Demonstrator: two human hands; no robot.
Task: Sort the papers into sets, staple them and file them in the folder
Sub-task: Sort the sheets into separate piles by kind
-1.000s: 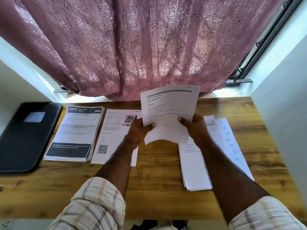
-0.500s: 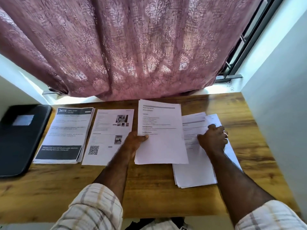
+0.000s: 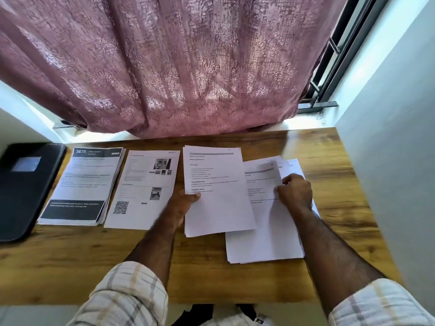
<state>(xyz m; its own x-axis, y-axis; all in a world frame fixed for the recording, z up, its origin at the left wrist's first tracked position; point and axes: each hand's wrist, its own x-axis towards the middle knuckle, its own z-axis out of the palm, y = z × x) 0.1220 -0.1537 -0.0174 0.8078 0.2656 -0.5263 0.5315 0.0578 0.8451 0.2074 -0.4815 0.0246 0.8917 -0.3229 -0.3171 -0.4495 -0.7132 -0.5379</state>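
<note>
1. Your black folder (image 3: 26, 189) lies closed at the table's left edge;
2. beside it sits a dark-banded set (image 3: 82, 187), then a photo sheet (image 3: 143, 189);
3. a text-only set (image 3: 216, 191) overlaps the unsorted white stack (image 3: 266, 229) on the right, its top sheet lifted.

Bare surface (image 3: 94, 267) lies open on the near side of both hands, running across the full front edge. Left of the left hand (image 3: 181, 203), two paper piles (image 3: 82, 184) and a black folder (image 3: 26, 184) lie side by side. Beyond the hands, a curtain (image 3: 176, 78) hangs to the surface's far edge. Right of the right hand (image 3: 295, 191), a bare strip ends at a wall (image 3: 395, 161).
</note>
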